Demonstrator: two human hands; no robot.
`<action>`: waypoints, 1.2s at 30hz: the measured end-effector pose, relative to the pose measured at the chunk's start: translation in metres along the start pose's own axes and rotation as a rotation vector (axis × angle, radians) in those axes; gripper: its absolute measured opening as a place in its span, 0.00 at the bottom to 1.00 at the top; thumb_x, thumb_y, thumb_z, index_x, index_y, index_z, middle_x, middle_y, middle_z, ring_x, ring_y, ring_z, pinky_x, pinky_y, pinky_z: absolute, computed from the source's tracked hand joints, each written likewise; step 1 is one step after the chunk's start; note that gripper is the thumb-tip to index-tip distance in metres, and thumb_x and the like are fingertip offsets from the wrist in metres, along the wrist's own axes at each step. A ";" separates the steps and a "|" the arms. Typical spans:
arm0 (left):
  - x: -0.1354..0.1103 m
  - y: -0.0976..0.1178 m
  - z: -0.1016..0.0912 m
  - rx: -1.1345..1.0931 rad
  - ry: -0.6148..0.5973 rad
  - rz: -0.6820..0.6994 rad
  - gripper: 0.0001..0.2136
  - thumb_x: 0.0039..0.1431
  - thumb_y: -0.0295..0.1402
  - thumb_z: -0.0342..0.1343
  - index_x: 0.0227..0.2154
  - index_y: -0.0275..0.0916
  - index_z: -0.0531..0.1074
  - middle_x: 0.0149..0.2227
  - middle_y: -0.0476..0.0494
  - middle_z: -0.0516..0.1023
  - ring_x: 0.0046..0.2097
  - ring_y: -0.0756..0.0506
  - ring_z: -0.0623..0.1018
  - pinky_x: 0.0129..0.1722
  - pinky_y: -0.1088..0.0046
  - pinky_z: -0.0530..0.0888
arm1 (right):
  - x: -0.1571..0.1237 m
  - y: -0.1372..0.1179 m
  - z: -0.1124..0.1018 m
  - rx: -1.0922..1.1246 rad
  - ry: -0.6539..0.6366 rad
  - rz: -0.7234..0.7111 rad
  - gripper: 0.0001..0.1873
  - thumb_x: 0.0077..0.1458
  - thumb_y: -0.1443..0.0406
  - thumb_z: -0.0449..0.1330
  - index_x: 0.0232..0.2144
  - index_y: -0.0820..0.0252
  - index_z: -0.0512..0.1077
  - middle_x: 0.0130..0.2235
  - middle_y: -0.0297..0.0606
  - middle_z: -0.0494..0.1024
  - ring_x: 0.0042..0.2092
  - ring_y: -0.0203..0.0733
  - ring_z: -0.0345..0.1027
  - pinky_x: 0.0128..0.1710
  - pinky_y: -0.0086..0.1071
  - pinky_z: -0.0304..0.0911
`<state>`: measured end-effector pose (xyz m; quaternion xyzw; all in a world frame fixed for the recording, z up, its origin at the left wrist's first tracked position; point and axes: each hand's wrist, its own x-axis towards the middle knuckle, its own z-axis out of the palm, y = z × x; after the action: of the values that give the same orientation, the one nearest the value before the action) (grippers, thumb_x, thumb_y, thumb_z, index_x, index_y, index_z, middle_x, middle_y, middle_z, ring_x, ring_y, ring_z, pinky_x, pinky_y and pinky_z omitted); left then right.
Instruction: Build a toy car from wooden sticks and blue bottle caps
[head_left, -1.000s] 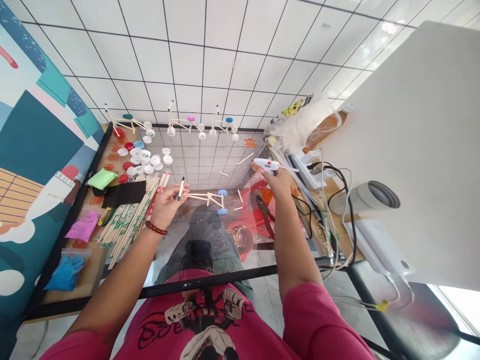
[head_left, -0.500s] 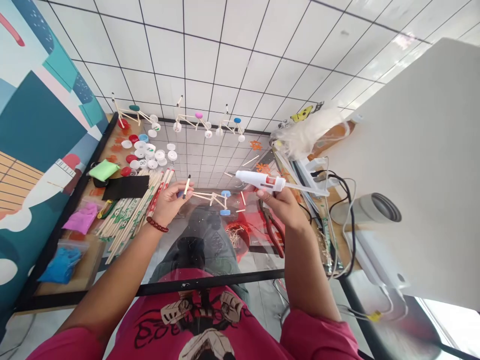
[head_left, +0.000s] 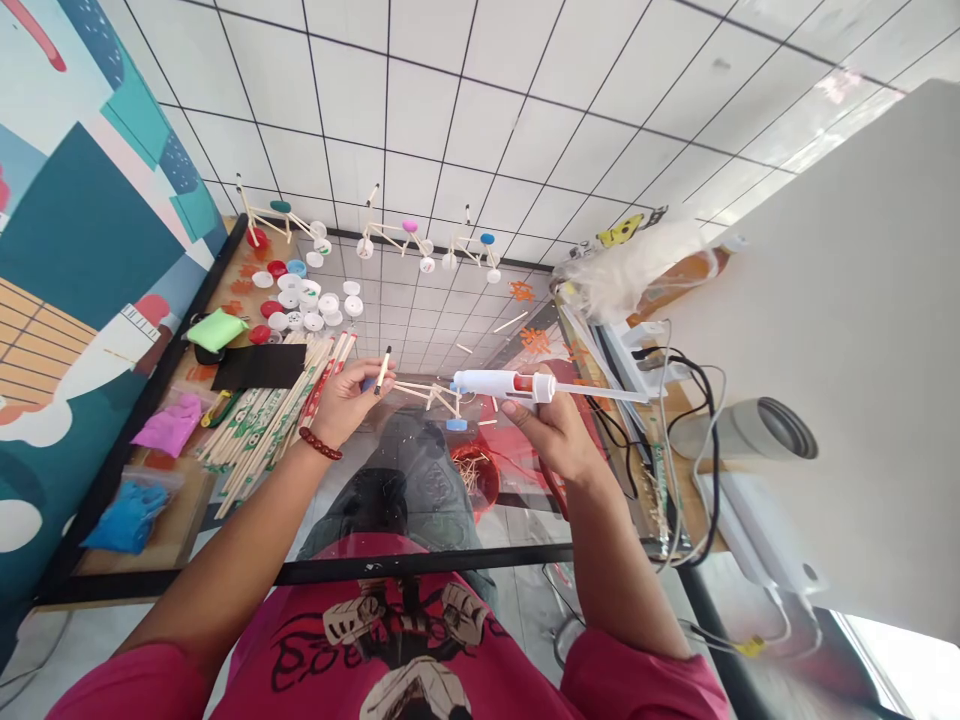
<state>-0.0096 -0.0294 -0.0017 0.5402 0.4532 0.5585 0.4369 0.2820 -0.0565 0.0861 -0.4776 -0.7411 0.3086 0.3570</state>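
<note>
Both closed, my left hand (head_left: 349,400) pinches a stick model (head_left: 433,393), my right hand (head_left: 561,435) grasps a glue gun (head_left: 487,383) that, drifting, could jolt it.

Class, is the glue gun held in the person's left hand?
No, the right hand grips the white glue gun.

A black-rimmed glass table (head_left: 450,561) is bearing plastic caps (head_left: 308,293), wooden sticks (head_left: 277,425), a black sheet (head_left: 259,367) and, along its far edge, stick models (head_left: 409,227).

A grey cylinder (head_left: 739,432), perhaps a cup, sits near a white box (head_left: 769,535).
</note>
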 end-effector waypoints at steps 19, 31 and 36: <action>0.000 -0.001 -0.001 -0.010 -0.006 0.007 0.10 0.53 0.43 0.68 0.31 0.42 0.82 0.45 0.38 0.84 0.52 0.39 0.81 0.58 0.53 0.74 | -0.002 -0.004 0.002 -0.019 -0.060 -0.003 0.08 0.63 0.59 0.59 0.35 0.57 0.69 0.37 0.36 0.69 0.37 0.43 0.65 0.40 0.37 0.62; 0.000 0.000 0.000 0.003 0.011 -0.003 0.13 0.51 0.47 0.69 0.30 0.43 0.82 0.45 0.39 0.85 0.52 0.38 0.81 0.59 0.52 0.74 | -0.001 -0.006 0.003 -0.018 -0.053 -0.006 0.10 0.63 0.57 0.59 0.33 0.56 0.67 0.36 0.35 0.69 0.36 0.42 0.64 0.38 0.36 0.62; 0.000 -0.001 0.000 -0.011 0.006 -0.004 0.12 0.52 0.45 0.68 0.30 0.42 0.82 0.45 0.39 0.85 0.51 0.39 0.81 0.58 0.53 0.74 | -0.003 -0.003 0.001 -0.007 -0.038 0.007 0.10 0.63 0.57 0.59 0.35 0.56 0.67 0.36 0.35 0.69 0.36 0.42 0.65 0.38 0.36 0.62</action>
<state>-0.0096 -0.0293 -0.0024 0.5353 0.4527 0.5617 0.4394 0.2804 -0.0604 0.0875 -0.4754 -0.7471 0.3165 0.3401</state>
